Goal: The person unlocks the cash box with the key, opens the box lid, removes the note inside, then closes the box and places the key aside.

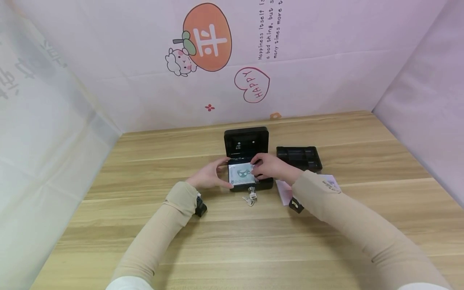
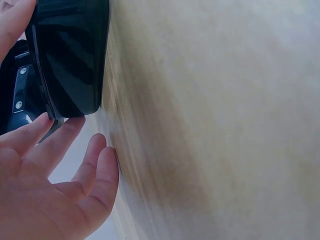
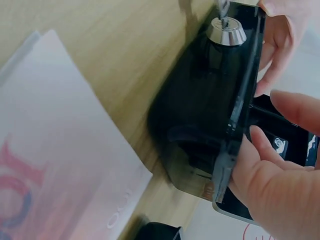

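A black metal cash box (image 1: 266, 185) stands on the table with its lid (image 1: 246, 139) raised. Inside lies a pale, green-printed banknote (image 1: 241, 173), possibly the top of a stack. My left hand (image 1: 208, 175) holds the box's left side, thumb at the front corner and fingers at the back corner. My right hand (image 1: 270, 166) reaches into the box at the note's right edge; its fingertips (image 3: 265, 142) dip behind the wall, so whether they pinch the note is hidden. From the front, a silver lock (image 3: 226, 32) sticks out with a key in it; keys (image 1: 250, 201) dangle below.
To the box's right sits a black compartment tray (image 1: 299, 155), partly behind my right arm. Under that forearm lie pinkish printed papers, perhaps banknotes (image 1: 284, 193). A printed cloth wall (image 1: 145, 92) bounds the wooden table (image 1: 224, 241) at the back and sides.
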Demonstrator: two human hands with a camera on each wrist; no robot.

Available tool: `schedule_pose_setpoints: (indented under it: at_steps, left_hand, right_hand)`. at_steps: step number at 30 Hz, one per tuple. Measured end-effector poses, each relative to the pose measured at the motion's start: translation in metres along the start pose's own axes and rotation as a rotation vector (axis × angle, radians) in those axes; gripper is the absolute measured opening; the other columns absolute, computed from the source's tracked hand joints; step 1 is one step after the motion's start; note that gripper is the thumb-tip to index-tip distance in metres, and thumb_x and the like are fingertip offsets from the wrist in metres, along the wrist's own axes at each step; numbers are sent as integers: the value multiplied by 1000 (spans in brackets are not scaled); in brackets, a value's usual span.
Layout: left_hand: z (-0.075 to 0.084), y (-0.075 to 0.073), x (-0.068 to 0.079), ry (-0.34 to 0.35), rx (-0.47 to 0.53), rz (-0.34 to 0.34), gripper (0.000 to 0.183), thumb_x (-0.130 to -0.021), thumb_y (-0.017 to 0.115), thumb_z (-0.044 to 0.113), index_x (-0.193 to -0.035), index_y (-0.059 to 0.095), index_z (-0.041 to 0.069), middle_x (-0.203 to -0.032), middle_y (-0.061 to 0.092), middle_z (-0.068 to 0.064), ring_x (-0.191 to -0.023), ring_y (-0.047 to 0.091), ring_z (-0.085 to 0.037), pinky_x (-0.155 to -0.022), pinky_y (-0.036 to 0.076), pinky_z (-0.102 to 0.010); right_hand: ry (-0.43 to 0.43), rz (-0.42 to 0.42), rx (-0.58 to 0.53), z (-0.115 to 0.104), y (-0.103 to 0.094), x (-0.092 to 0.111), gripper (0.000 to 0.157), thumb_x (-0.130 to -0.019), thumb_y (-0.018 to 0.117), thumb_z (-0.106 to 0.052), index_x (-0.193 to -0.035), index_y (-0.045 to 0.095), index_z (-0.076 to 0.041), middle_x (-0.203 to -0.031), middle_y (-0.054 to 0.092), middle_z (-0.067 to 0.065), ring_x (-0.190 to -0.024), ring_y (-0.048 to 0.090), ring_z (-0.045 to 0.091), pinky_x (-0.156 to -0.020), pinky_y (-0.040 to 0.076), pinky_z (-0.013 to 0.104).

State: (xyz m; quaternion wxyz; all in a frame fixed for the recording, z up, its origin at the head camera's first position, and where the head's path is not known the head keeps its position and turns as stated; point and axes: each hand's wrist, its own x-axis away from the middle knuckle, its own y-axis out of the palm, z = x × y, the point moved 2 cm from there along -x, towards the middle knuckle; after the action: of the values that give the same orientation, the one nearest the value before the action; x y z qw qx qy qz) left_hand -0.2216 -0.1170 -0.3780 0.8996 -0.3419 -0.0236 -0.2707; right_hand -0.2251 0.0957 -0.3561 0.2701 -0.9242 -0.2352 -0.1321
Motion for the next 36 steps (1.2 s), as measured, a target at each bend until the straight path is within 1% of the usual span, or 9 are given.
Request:
schedule_pose_setpoints:
  at_steps: [5, 10, 15, 19, 26, 31, 36]
  left_hand:
    - [-1, 0, -1, 2, 9, 0, 98, -71, 84, 21, -150, 25, 12, -153, 30, -13, -133, 39, -38, -110, 34, -46]
    - [-2, 1, -1, -2, -8, -2, 99, -71, 83, 22, -150, 24, 12, -154, 29, -12, -133, 38, -39, -110, 35, -47]
    - [-1, 0, -1, -7, -9, -2, 98, -72, 83, 21, -150, 24, 13, -154, 29, -12, -134, 38, -38, -110, 35, -46]
    - [-1, 0, -1, -18, 1, 0, 98, -71, 83, 20, -150, 25, 15, -154, 30, -10, -134, 38, -37, -110, 35, -46]
    - [1, 1, 0, -3, 9, -2, 99, -71, 83, 20, -150, 24, 12, -152, 32, -15, -133, 40, -38, -109, 36, -46]
    - [2, 1, 0, -8, 11, 0, 99, -71, 83, 19, -150, 24, 12, -151, 34, -15, -133, 40, -37, -110, 36, -45]
    - [1, 1, 0, -20, 9, 4, 100, -71, 83, 19, -150, 23, 12, -152, 32, -13, -134, 39, -37, -110, 35, -44]
  right_hand:
    - [-10, 49, -67, 2, 3, -2, 42, -88, 58, 2, -127, 44, 4, -110, 52, 21, -90, 61, 24, -84, 57, 36]
    - [-21, 95, -96, 2, 9, -2, 45, -86, 58, 6, -129, 43, 5, -102, 52, 17, -83, 60, 21, -77, 58, 35]
    - [-37, 111, -116, 2, 12, -2, 45, -86, 56, 9, -129, 42, 5, -96, 53, 14, -76, 59, 19, -72, 59, 34]
    - [-38, 116, -129, 2, 11, -2, 49, -87, 56, 8, -133, 38, 4, -98, 55, 16, -77, 61, 20, -70, 59, 34]
    - [-34, 125, -131, 0, 7, 0, 50, -87, 55, 8, -134, 39, 1, -102, 53, 17, -80, 58, 20, -68, 59, 33]
    - [-41, 131, -126, 0, 2, 1, 51, -87, 56, 7, -135, 39, 1, -106, 52, 18, -85, 59, 22, -71, 59, 34]
    - [-46, 138, -127, -1, -3, 3, 51, -88, 55, 6, -136, 38, -2, -110, 53, 19, -90, 60, 25, -74, 59, 34]
